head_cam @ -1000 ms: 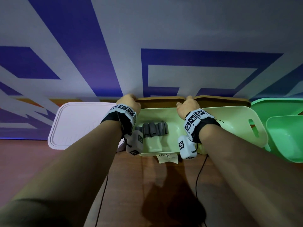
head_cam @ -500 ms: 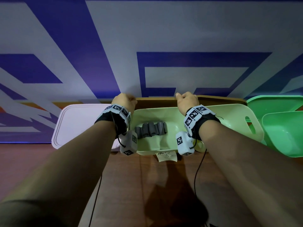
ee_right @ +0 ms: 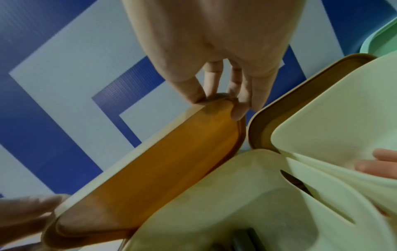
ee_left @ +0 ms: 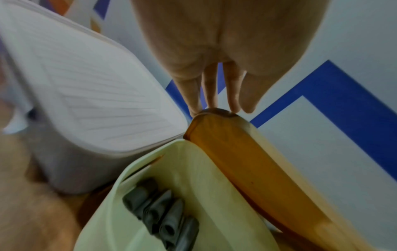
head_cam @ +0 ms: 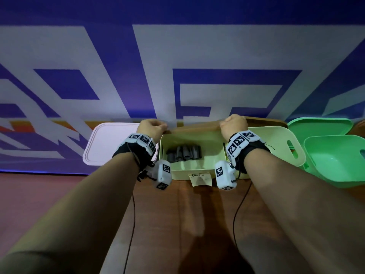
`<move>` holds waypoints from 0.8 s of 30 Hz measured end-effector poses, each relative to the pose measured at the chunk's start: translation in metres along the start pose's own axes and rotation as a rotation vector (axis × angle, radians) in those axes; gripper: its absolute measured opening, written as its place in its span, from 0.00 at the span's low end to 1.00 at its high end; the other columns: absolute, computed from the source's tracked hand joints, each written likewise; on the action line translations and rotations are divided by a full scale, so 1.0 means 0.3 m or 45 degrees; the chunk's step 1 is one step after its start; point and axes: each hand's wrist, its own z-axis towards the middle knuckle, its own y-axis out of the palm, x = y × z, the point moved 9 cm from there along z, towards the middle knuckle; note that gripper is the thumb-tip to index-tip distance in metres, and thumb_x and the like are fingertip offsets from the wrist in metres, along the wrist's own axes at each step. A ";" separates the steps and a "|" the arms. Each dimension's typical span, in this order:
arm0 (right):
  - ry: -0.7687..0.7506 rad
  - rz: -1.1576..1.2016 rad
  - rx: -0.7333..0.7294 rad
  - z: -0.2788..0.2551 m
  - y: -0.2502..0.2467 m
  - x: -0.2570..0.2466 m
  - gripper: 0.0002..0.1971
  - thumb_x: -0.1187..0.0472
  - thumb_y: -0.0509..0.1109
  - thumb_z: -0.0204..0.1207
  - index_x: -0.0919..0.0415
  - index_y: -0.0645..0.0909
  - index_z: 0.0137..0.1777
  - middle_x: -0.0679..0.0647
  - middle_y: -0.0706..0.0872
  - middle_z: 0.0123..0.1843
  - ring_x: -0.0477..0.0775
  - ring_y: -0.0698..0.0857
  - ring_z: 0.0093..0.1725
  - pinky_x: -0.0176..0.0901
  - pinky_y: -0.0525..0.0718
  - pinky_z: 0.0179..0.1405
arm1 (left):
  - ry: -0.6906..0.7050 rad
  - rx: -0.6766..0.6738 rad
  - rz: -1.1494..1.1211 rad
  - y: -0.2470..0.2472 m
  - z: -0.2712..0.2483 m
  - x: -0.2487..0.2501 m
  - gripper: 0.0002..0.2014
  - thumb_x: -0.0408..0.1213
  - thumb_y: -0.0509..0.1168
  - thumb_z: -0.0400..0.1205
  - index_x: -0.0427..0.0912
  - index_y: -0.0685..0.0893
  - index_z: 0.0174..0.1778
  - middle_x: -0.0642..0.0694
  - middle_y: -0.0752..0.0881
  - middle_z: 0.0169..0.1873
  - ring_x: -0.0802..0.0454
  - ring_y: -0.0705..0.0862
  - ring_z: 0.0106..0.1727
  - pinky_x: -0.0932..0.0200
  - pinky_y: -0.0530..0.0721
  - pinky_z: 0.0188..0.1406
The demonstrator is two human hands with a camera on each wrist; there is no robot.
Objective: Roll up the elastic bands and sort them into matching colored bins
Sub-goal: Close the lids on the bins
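Note:
Several grey rolled bands point(head_cam: 183, 153) lie in a pale yellow-green bin point(head_cam: 189, 172) on the wooden table. Behind that bin stands a brown lid point(head_cam: 194, 127), tilted on edge. My left hand point(head_cam: 152, 126) grips its left corner and my right hand point(head_cam: 234, 123) grips its right corner. In the left wrist view my fingers point(ee_left: 211, 95) curl over the brown lid point(ee_left: 247, 161), with the grey rolls point(ee_left: 163, 215) below. In the right wrist view my fingers point(ee_right: 214, 84) hook the same lid point(ee_right: 171, 161) above the pale bin point(ee_right: 236, 195).
A white lid point(head_cam: 110, 143) lies left of the bin. A pale yellow-green lid point(head_cam: 276, 143) leans at its right, with a brown rim point(ee_right: 257, 127) behind it. Green bins point(head_cam: 335, 161) stand far right. A paper note point(head_cam: 201, 179) hangs on the bin's front. A blue-and-white wall stands close behind.
Both hands keep hold of the brown lid and have raised its top edge a little behind the pale bin. The grey rolls have not moved.

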 end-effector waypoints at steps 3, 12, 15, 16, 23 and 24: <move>0.071 0.063 -0.026 -0.058 0.018 0.068 0.17 0.67 0.65 0.79 0.64 0.79 0.68 0.61 0.71 0.71 0.59 0.80 0.49 0.44 0.77 0.50 | -0.071 0.014 -0.063 0.016 -0.049 -0.069 0.06 0.32 0.70 0.78 0.43 0.88 0.48 0.45 0.90 0.41 0.53 0.87 0.41 0.65 0.82 0.47; 0.093 -0.120 -0.184 -0.168 0.133 0.181 0.22 0.66 0.62 0.81 0.58 0.72 0.76 0.60 0.64 0.76 0.64 0.81 0.61 0.44 0.77 0.55 | -0.201 -0.016 -0.160 0.091 -0.162 -0.201 0.15 0.26 0.68 0.75 0.38 0.87 0.58 0.42 0.87 0.40 0.51 0.85 0.36 0.61 0.84 0.45; 0.103 -0.119 -0.204 -0.181 0.145 0.197 0.24 0.66 0.60 0.82 0.57 0.70 0.78 0.60 0.62 0.77 0.62 0.79 0.65 0.42 0.75 0.56 | -0.198 -0.019 -0.143 0.106 -0.166 -0.214 0.16 0.28 0.68 0.77 0.39 0.84 0.61 0.46 0.84 0.39 0.55 0.82 0.36 0.61 0.82 0.46; 0.106 -0.107 -0.215 -0.183 0.150 0.203 0.24 0.67 0.60 0.82 0.57 0.69 0.78 0.60 0.62 0.78 0.62 0.78 0.66 0.42 0.74 0.55 | -0.192 -0.012 -0.109 0.109 -0.167 -0.217 0.16 0.30 0.68 0.77 0.41 0.84 0.62 0.45 0.85 0.44 0.53 0.82 0.39 0.59 0.82 0.50; 0.093 -0.082 -0.252 -0.188 0.156 0.225 0.25 0.66 0.63 0.81 0.58 0.69 0.78 0.59 0.62 0.78 0.62 0.77 0.67 0.42 0.74 0.57 | -0.179 -0.009 0.070 0.126 -0.167 -0.236 0.18 0.32 0.66 0.81 0.39 0.80 0.68 0.43 0.83 0.65 0.45 0.82 0.63 0.61 0.76 0.58; 0.094 -0.090 -0.259 -0.188 0.156 0.226 0.25 0.66 0.63 0.81 0.58 0.69 0.79 0.59 0.62 0.79 0.62 0.77 0.67 0.42 0.75 0.58 | -0.170 -0.011 0.124 0.127 -0.168 -0.235 0.19 0.31 0.66 0.81 0.40 0.80 0.69 0.43 0.81 0.67 0.44 0.81 0.65 0.62 0.75 0.56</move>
